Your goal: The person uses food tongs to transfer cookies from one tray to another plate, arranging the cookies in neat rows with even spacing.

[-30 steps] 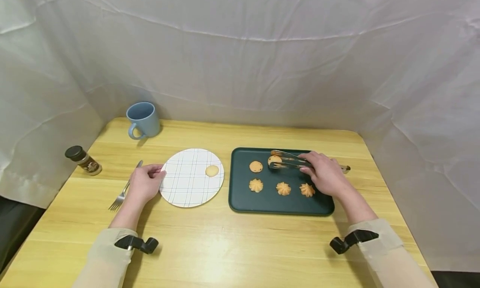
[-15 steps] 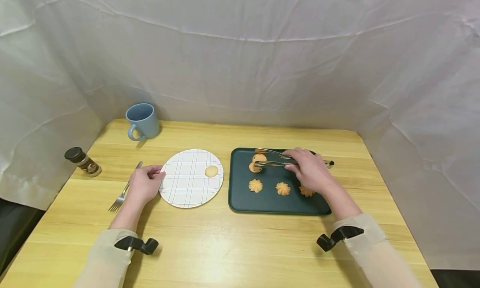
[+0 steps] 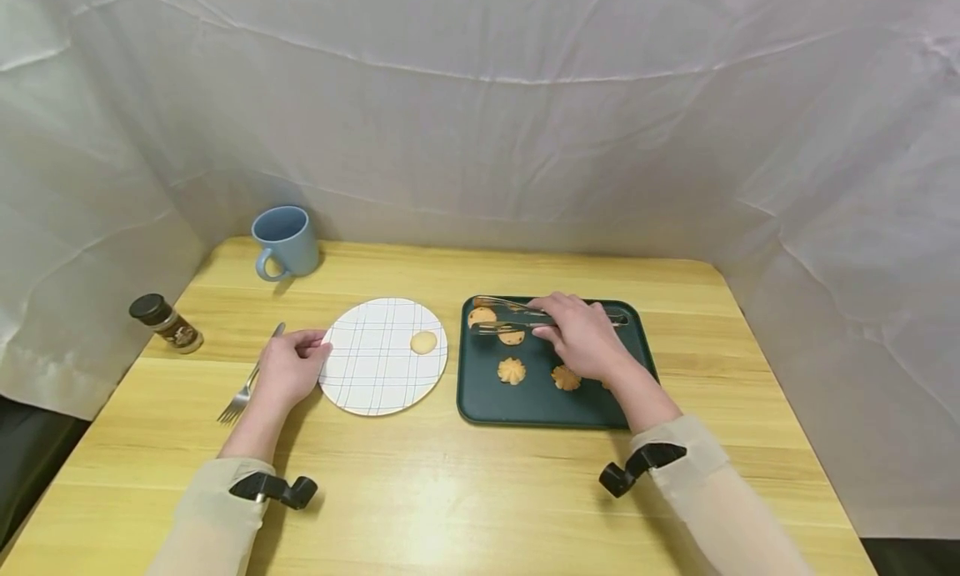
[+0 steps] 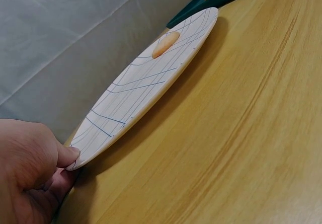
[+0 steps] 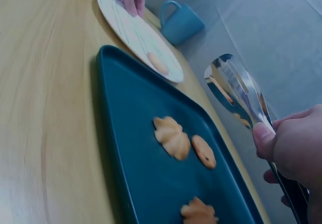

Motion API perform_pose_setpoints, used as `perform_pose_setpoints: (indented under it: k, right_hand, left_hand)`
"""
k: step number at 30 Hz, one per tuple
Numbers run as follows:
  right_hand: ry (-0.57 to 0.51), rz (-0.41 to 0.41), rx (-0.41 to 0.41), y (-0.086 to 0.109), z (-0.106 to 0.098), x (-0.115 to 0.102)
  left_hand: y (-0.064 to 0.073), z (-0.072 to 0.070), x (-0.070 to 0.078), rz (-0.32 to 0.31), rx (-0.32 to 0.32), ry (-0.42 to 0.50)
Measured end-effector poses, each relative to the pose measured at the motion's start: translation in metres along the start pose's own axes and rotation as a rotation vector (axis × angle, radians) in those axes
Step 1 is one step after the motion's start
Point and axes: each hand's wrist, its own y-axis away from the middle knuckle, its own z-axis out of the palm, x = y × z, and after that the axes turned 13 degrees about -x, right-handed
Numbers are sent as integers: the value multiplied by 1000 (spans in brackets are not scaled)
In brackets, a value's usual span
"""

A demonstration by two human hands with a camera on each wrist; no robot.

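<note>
My left hand [image 3: 294,366] pinches the left rim of a white plate [image 3: 367,368] with blue grid lines, thumb on top in the left wrist view. A plain round cookie [image 3: 423,342] lies on that plate. My right hand [image 3: 581,336] grips metal tongs [image 3: 517,324] above a dark green tray [image 3: 480,405]. Between the tongs' ends is a round speckled cookie [image 3: 482,318], mostly hidden by them in the right wrist view. Another speckled cookie [image 3: 512,338] lies on the tray, close below the tongs. Star-shaped cookies [image 3: 512,371] form the front row, partly covered by my right arm.
A blue mug [image 3: 287,241] stands at the back left. Further left is a spice jar [image 3: 167,323] with a black lid. A fork [image 3: 242,397] lies beside my left wrist. Pale cloth [image 3: 480,142] hangs behind the wooden table [image 3: 450,501].
My right hand has moved left over the tray, carrying the speckled cookie in the tongs past the other speckled one towards the tray's left edge. My left hand and the plate stay put.
</note>
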Motion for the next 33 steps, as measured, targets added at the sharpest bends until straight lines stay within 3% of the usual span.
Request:
perform_pose_setpoints:
  k: [9,33]
  right_hand:
    - [16,-54,-3,-15,8,-20]
    - [63,-64,-99,-58,29,-74]
  left_hand:
    - [1,2,1,3,-2,-2]
    - [2,0,2,-17,4,-14]
